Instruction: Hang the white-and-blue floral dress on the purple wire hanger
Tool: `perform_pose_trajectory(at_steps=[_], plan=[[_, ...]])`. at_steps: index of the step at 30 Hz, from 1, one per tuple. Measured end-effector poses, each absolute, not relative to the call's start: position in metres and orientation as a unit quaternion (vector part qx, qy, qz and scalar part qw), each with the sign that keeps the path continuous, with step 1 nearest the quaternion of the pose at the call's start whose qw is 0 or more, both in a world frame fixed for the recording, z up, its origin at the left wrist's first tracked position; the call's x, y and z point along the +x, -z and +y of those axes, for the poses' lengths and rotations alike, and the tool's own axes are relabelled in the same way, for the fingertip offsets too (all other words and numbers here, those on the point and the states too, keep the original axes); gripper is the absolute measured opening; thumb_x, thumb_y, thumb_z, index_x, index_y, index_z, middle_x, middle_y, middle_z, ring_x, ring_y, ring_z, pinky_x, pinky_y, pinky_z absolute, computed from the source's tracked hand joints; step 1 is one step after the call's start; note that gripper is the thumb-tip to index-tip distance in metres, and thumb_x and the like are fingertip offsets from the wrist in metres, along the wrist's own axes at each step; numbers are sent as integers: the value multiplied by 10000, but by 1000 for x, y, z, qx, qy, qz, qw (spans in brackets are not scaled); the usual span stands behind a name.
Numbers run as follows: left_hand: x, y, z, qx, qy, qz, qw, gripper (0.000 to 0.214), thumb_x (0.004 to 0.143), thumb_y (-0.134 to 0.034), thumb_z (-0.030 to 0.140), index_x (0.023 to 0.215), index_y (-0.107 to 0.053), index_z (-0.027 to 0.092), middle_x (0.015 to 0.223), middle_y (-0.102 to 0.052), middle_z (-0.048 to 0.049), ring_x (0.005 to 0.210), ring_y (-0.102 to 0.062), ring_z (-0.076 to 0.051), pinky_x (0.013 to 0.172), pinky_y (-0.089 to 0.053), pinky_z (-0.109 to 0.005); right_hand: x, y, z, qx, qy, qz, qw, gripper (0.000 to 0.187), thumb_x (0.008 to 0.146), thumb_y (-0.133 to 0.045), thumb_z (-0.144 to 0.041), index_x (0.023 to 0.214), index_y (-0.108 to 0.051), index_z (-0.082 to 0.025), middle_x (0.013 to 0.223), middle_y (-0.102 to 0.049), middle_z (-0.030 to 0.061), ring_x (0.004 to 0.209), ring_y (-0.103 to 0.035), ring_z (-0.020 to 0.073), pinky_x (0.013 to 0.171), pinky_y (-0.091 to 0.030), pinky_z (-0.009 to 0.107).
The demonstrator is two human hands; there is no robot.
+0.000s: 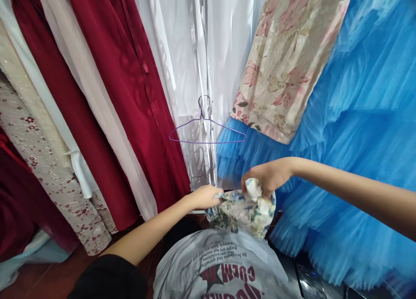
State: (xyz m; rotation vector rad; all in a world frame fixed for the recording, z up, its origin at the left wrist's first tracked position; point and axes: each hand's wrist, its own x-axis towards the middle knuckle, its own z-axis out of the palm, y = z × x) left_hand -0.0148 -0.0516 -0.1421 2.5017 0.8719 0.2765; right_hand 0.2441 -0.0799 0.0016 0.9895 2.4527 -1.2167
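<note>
My left hand pinches the edge and my right hand fists the top of the bunched floral cloth between them; a slack grip could drop it, or it could snag the wire hanger above.

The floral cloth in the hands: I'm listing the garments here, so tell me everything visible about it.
The floral cloth is a crumpled bundle of thin, soft-looking fabric, off-white with blue and yellowish flower prints. Bunched up, its cut cannot be told. The left hand pinches its left edge with the fingers; the right hand grips a tuft at its top. It hangs between them above the grey printed T-shirt, before the blue tulle skirt.
</note>
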Motion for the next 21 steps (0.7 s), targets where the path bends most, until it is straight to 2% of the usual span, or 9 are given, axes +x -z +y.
perform_pose_trajectory(at_steps=[3, 7, 10, 16, 21], plan=[[-42, 146, -21, 895, -117, 362, 231, 159, 799, -588, 264, 722, -667, 150, 656, -612, 14, 622, -541, -140, 574, -353, -223, 276, 1, -46, 417, 329, 847, -1, 390, 589, -688, -147, 979, -702, -144, 954, -739, 46, 894, -666, 243, 723, -502, 263], [-68, 129, 0, 876, -172, 401, 203, 360, 866, -568, 453, 695, -629, 142, 630, -548, 22, 609, -490, -133, 565, -321, -229, 310, 2, 11, 512, 238, 790, -240, 98, 562, -687, -174, 658, -671, -169, 700, -698, 14, 768, -635, 236, 704, -470, 284], [-73, 102, -6, 871, -222, 403, 175, 401, 916, -516, 499, 716, -581, 157, 655, -517, 29, 649, -478, -131, 605, -325, -231, 315, 5, 49, 553, 217, 707, -383, 88, 524, -672, -153, 598, -631, -178, 581, -614, -17, 678, -578, 196, 636, -435, 271], [-68, 53, -27, 857, -337, 359, 151, 412, 987, -429, 465, 696, -471, 176, 647, -426, 39, 640, -418, -122, 619, -315, -242, 274, 4, 109, 529, 265, 626, -508, 104, 602, -632, -204, 604, -528, -199, 498, -492, -42, 538, -488, 141, 506, -389, 249], [-86, 50, -22, 796, -438, 387, 156, 381, 983, -435, 484, 758, -496, 183, 683, -456, 28, 648, -422, -129, 613, -343, -240, 228, -1, 134, 454, 369, 632, -508, 163, 626, -735, -195, 657, -575, -186, 601, -599, -27, 624, -581, 138, 596, -473, 232]])
